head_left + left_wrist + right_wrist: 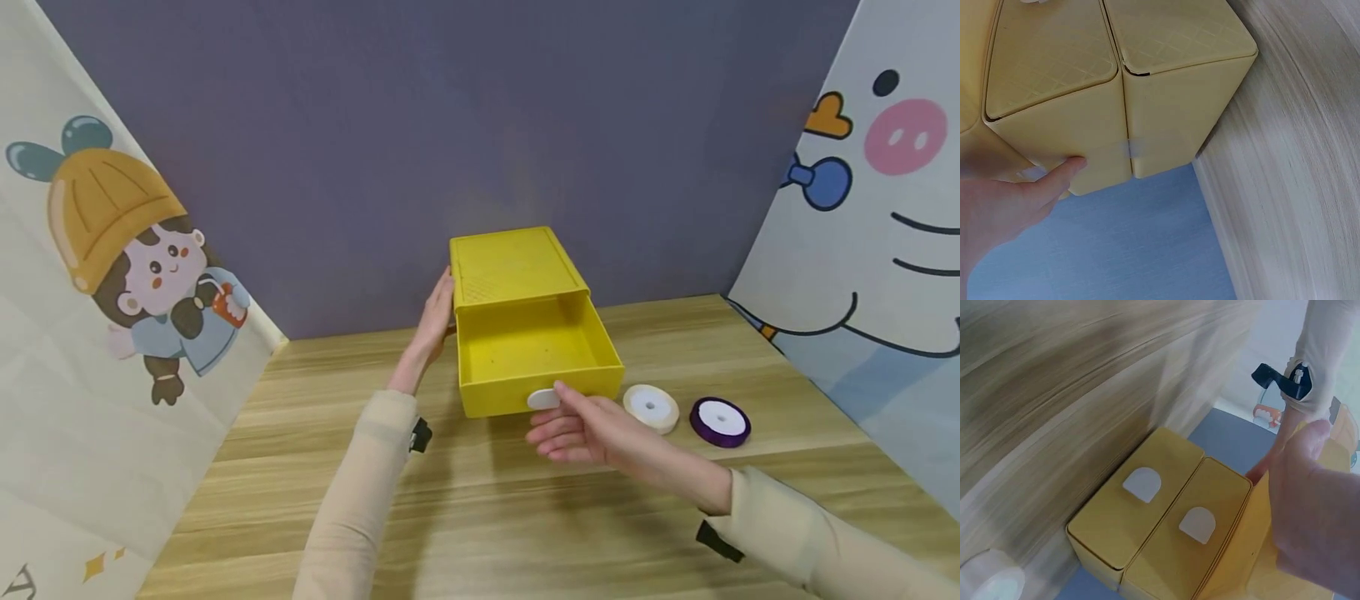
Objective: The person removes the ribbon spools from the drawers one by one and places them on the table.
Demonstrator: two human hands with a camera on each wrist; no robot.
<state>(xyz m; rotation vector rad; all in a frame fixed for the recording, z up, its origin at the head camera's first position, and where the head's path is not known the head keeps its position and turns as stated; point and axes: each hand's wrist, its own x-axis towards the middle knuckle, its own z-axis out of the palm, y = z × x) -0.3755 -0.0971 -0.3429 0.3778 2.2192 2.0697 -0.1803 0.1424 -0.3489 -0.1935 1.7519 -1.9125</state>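
Note:
A yellow drawer unit (pixel 510 258) stands on the table against the back wall, its top drawer (pixel 536 342) pulled out, with bare yellow inside. At the drawer's front, my right hand (pixel 592 429) has its thumb on the edge of the white drawer handle (pixel 543 399) and its fingers bent below; their exact contact is partly hidden. My left hand (pixel 435 317) rests with extended fingers along the unit's left side. The left wrist view shows that hand (pixel 1016 203) touching the side wall near clear tape. Two lower drawers with white handles (pixel 1198 525) appear shut in the right wrist view.
Right of the unit lie a cream ribbon spool (pixel 650 407) and a purple ribbon spool (pixel 720 421), both flat on the wooden table (pixel 480 533). A dark wall (pixel 495 125) rises behind, and printed white panels (pixel 847 275) flank both sides.

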